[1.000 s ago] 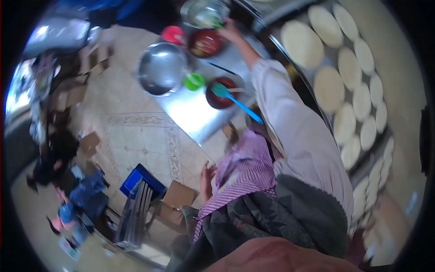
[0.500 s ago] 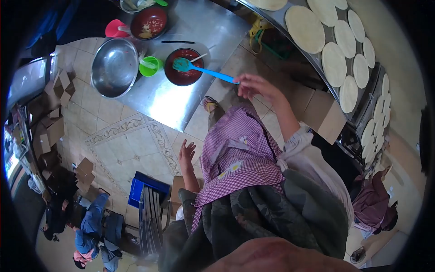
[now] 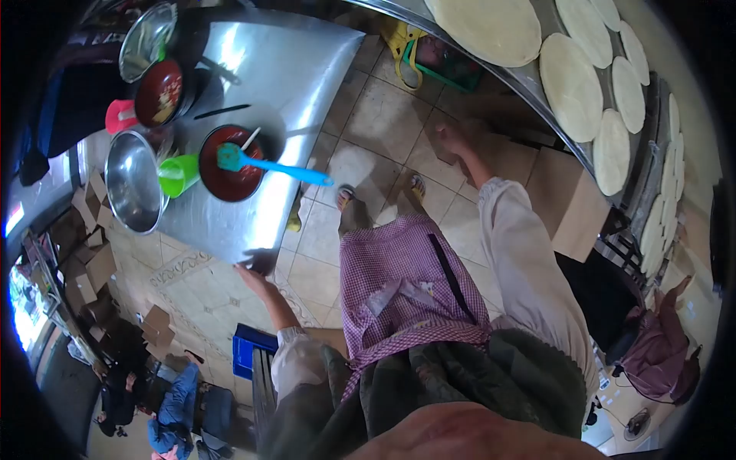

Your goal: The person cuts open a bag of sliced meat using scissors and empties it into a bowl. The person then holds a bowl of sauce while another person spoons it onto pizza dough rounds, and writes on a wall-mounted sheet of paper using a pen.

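Note:
My left hand (image 3: pixel 249 276) is at the near corner of the steel table (image 3: pixel 299 84), fingers apart, with no object visible in it. My right hand (image 3: pixel 454 141) hangs over the floor right of the table, its fingers curled in and nothing seen in them. On the table, a blue spatula (image 3: pixel 287 169) rests across a red-brown bowl (image 3: pixel 239 188) of red sauce, along with a white-handled utensil (image 3: pixel 251 138). Beside it stand a green cup (image 3: pixel 178 175) and a large steel bowl (image 3: pixel 132 180). A second red-brown bowl (image 3: pixel 162 92) holds pale bits.
Flat dough rounds (image 3: pixel 570 84) lie on a rack at the upper right. Below it are cardboard boxes (image 3: pixel 566 203) and a green crate (image 3: pixel 452 70). A blue crate (image 3: pixel 247 349) stands at lower left. Other people (image 3: pixel 655 345) are at the right and lower left.
The view has turned, so the table sits further left. My right hand has left the far bowls and moved past the spatula handle to above the floor. My left hand has come to the table corner.

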`<state>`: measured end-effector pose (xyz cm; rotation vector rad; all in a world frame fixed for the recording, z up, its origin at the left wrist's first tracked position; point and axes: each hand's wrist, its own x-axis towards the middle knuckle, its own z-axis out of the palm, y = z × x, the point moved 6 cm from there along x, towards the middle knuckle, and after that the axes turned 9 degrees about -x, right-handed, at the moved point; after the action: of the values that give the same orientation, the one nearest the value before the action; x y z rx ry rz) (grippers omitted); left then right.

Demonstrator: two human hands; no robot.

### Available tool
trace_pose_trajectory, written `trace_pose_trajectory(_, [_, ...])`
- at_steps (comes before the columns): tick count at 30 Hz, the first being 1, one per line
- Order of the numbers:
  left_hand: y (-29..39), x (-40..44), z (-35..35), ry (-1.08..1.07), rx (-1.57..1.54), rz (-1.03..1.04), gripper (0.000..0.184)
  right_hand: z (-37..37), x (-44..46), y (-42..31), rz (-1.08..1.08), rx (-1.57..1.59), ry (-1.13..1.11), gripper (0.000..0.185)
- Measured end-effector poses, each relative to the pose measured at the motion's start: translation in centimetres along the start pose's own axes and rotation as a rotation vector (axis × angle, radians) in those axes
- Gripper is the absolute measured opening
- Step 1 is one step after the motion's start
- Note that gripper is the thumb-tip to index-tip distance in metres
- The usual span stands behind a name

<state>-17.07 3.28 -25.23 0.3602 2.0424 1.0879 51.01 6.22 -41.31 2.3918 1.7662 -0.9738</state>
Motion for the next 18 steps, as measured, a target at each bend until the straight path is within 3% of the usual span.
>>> trace_pose_trajectory(4, [2.0,-1.4,2.0,0.152,0.312,0.318,0.060,-1.6,5.7,3.7,0.120,-0.052,0.107,0.024])
trace_pose_trajectory(5, [0.7,-0.6,1.3,0.180,0.246,0.354,0.057,-4.0,6.6,2.9,0.171,-0.085,0.101,0.025])
trace_pose_trajectory(6, [0.3,-0.3,0.7,0.298,0.352,0.545,0.057,-4.9,7.6,2.9,0.223,-0.116,0.097,0.026])
trace_pose_trajectory(7, [1.3,-1.9,1.7,0.299,0.360,0.501,0.058,-4.5,9.2,3.7,0.193,-0.132,0.186,0.026])
trace_pose_trajectory(9, [2.9,-3.9,3.1,0.372,0.341,0.645,0.057,-3.2,13.0,5.9,0.124,-0.157,0.366,0.028])
trace_pose_trajectory(12, [0.8,-1.2,0.3,0.365,0.247,0.593,0.052,-2.3,17.6,7.3,0.126,-0.051,0.525,0.032])
trace_pose_trajectory(13, [1.5,-2.4,1.8,0.323,0.019,0.483,0.051,-1.8,19.3,7.7,0.138,-0.020,0.537,0.033])
trace_pose_trajectory(15, [2.5,-3.4,2.5,0.282,0.045,0.627,0.050,-1.2,22.9,8.3,0.152,-0.011,0.573,0.036])
trace_pose_trajectory(16, [2.8,-3.4,2.2,0.338,0.267,0.689,0.050,-1.0,24.7,8.7,0.154,-0.032,0.596,0.037])
trace_pose_trajectory(18, [2.5,-3.4,2.0,0.356,0.290,0.640,0.047,-0.5,28.2,9.7,0.146,-0.176,0.656,0.039])
